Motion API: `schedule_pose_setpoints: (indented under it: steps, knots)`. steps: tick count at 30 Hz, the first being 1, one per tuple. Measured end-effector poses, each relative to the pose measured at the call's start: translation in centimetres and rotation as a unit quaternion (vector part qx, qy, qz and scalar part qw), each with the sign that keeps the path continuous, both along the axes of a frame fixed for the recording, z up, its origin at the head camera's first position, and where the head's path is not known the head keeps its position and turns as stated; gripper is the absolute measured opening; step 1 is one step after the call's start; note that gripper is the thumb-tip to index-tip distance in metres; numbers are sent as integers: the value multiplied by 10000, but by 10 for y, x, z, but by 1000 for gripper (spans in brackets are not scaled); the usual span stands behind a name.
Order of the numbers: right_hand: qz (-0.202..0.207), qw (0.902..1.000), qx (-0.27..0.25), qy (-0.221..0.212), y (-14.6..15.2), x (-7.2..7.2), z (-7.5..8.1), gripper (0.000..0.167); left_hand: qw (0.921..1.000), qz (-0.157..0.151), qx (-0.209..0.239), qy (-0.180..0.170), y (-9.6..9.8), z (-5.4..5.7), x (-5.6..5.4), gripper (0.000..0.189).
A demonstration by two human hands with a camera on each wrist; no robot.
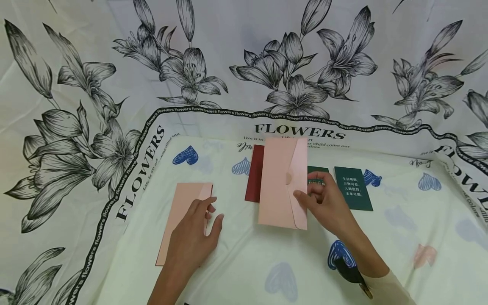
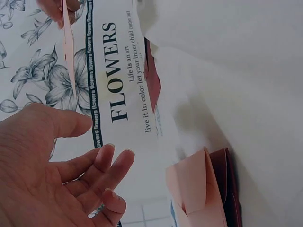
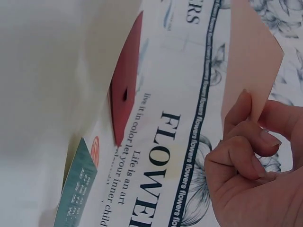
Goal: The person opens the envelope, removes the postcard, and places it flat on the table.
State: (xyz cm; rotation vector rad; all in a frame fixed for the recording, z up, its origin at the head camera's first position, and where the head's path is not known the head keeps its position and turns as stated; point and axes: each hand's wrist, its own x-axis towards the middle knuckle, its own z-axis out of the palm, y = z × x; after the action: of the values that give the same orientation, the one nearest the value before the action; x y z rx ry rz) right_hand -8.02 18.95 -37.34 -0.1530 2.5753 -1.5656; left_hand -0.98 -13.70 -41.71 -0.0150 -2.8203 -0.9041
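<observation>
Right fingers pinching pink envelope, left fingers above second envelope

Room and hurdles
We have room over the cloth right of the left hand, until the raised envelope, which walls off the left of the right hand; green cards lie beyond and right of that hand, and a low pink envelope borders the left hand
</observation>
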Motion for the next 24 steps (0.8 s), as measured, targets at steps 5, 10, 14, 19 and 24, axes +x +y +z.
schedule_pose_setpoints:
  steps: [5, 10, 14, 19, 24]
  knots:
    - [81, 9999, -18, 95, -2, 4, 2, 61, 9999, -11, 78, 79, 1, 0, -1, 41]
    - [68, 9999, -61, 74, -4, 8, 5, 61, 9999, 0, 94, 74, 1, 0, -1, 39]
    - [94, 9998, -183, 26, -7, 11, 5, 60, 9999, 32, 123, -28, -1, 1, 0, 41]
    - [220, 9991, -368, -14, -12, 16, 1, 59, 9989, 2, 360, -303, 0, 2, 2, 43]
    - [308, 9984, -479, 0, -18, 18, 0, 59, 9964, -183, 736, -365, 5, 2, 3, 40]
